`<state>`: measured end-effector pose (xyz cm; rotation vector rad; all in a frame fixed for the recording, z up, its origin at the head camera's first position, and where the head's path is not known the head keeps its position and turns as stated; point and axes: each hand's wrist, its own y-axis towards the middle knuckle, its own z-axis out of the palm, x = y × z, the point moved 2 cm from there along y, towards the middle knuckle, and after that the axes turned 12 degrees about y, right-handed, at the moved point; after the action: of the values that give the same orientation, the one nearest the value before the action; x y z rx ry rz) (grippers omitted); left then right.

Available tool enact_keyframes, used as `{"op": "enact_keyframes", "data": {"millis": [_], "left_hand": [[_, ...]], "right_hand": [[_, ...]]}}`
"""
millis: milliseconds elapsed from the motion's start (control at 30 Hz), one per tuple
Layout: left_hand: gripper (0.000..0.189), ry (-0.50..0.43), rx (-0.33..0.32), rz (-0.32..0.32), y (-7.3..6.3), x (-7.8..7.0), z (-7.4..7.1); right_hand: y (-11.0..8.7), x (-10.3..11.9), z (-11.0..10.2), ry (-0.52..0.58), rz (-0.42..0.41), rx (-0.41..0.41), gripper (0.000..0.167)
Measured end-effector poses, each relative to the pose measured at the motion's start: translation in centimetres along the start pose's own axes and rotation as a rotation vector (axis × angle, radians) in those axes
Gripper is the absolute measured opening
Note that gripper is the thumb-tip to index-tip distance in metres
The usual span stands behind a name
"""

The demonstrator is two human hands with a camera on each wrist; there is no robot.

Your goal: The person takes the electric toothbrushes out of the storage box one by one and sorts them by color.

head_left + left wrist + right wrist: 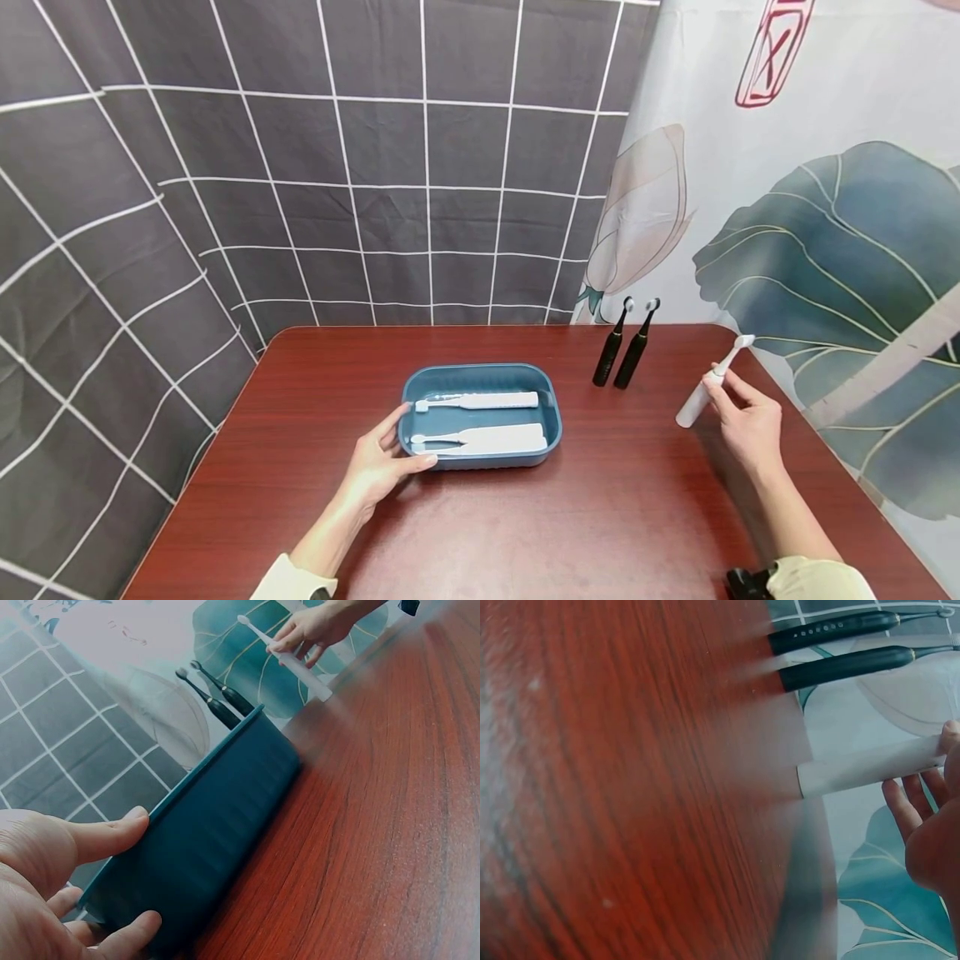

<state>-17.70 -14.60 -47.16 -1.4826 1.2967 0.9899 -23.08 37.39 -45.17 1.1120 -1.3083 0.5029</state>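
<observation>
1. Blue basket (491, 460): located at the centre of the head view, slightly below mid-height, on the red-brown table (585, 525). White toothbrushes (498, 401) lie inside it, heads toward frame left.
2. Left hand (375, 467): thumb and fingers partly spread, gripping the basket's left end, lower centre of the frame.
3. Right hand (752, 422): fingers bent, pinching a white electric toothbrush (694, 406) near its neck, right side of the frame. The brush is head up, tilted.
4. Black toothbrushes (607, 360): two units, upright, side by side, right of centre.
</observation>
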Motion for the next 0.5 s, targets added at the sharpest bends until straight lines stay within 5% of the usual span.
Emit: {"op": "enact_keyframes", "data": {"millis": [500], "left_hand": [[0.096, -0.006, 0.003, -0.011, -0.07, -0.13, -0.01]], "right_hand": [[-0.05, -0.37, -0.36, -0.106, -0.039, 0.082, 0.044]]}}
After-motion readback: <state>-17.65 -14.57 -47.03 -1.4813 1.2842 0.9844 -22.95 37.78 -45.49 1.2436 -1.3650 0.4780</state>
